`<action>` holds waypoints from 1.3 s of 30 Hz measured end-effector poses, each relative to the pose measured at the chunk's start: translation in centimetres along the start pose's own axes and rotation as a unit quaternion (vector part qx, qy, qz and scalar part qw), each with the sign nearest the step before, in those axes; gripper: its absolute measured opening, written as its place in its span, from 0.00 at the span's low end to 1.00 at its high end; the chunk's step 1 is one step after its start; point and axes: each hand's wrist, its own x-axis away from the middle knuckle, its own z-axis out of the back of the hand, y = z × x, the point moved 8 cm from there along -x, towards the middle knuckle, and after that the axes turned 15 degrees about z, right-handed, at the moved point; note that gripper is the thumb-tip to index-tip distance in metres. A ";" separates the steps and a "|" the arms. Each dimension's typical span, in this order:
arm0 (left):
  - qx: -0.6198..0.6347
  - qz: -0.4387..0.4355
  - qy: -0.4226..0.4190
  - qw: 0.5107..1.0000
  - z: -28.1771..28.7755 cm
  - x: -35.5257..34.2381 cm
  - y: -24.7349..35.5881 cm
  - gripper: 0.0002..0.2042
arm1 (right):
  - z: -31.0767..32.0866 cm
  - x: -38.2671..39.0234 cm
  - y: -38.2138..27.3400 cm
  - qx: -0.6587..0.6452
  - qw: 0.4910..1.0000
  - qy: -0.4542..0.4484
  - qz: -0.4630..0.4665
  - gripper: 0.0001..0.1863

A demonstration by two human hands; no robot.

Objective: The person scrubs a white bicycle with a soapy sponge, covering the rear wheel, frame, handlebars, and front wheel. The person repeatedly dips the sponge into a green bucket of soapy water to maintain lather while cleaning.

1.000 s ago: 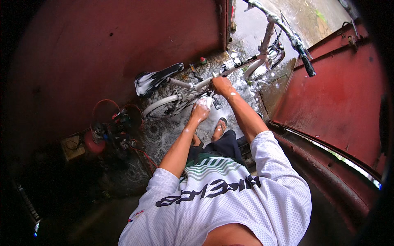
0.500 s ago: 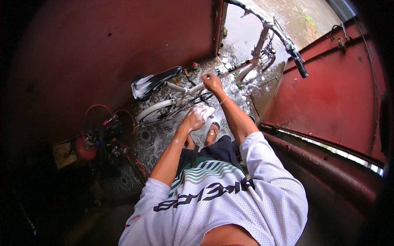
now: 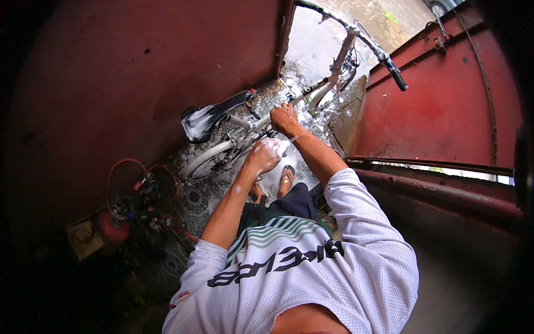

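Note:
A white bicycle, streaked with foam, stands in front of me, its handlebar (image 3: pixel 367 40) at the far right and its black saddle (image 3: pixel 216 116) to the left. My right hand (image 3: pixel 284 119) is closed around the frame's top tube (image 3: pixel 263 121). Lower and nearer to me, my left hand (image 3: pixel 263 156) is closed and coated in suds. From its fingers sticks out a white foamy lump (image 3: pixel 284 147) whose kind I cannot make out. The rear wheel (image 3: pixel 207 158) lies left of that hand, and the drivetrain is partly hidden behind it.
A dark red metal panel (image 3: pixel 150 72) rises close behind the saddle. Another red gate panel (image 3: pixel 439 106) stands at the right. At the lower left sits a dark machine with a red tank (image 3: pixel 113 225) and a red hose (image 3: pixel 125 161). Suds cover the pebbled floor (image 3: pixel 194 209).
The view has swung slightly. The saddle has shifted right against the red panel, covering part of a small red thing on the floor. My right hand keeps its grip on the tube.

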 end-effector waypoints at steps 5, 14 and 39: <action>0.346 0.253 -0.033 0.903 -1.4 -2.8 -10.9 0.13 | -0.5 0.4 0.0 -0.343 0.927 -0.013 -0.154 0.20; 0.760 0.271 0.074 0.586 3.7 -5.8 -14.5 0.16 | 7.1 -0.9 -8.6 -0.650 0.720 0.238 0.048 0.22; -0.420 0.254 0.012 0.871 16.1 -9.9 -26.2 0.12 | 23.0 5.2 -14.7 -0.555 0.785 0.103 0.255 0.19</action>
